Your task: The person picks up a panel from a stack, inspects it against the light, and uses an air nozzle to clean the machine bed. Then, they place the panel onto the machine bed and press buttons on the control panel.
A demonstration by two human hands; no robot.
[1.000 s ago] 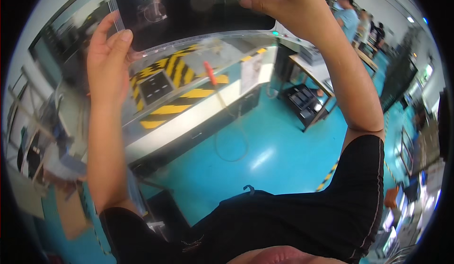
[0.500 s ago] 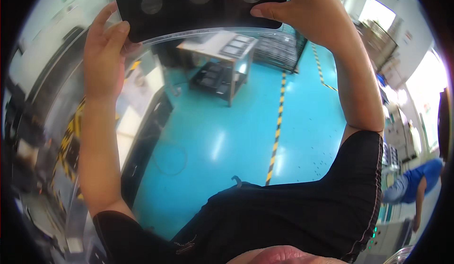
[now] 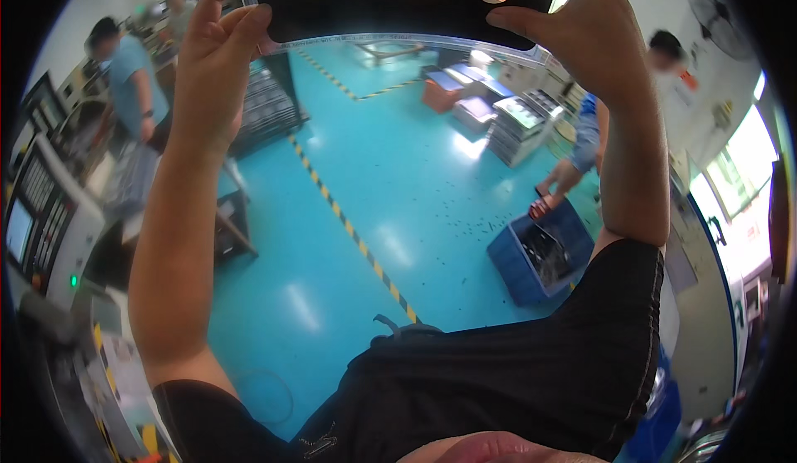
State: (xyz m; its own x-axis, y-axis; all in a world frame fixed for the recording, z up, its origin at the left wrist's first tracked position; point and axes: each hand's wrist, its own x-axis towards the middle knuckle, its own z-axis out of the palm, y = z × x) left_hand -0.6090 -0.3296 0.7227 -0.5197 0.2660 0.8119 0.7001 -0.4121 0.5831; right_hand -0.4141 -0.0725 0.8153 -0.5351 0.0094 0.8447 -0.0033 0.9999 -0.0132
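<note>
Raised in front of me at the top of the view is a flat black panel (image 3: 398,17) with clear, see-through edges and a row of round light windows; its upper part is cut off by the frame. My left hand (image 3: 217,60) grips the panel's left edge, thumb on the near face. At the opposite edge my right hand (image 3: 585,40) holds it with the thumb along the lower right corner. The fingers behind the panel are mostly hidden.
A blue bin (image 3: 515,272) with dark pieces inside stands on the turquoise floor to the right, near a person's legs. Stacked trays (image 3: 515,131) lie beyond it. Another person in light blue (image 3: 131,73) stands at the far left, near a machine control panel (image 3: 37,222).
My view has swung to the right, bringing the blue bin and other people into sight. Both hands keep hold of the panel, which sits slightly higher and further right.
</note>
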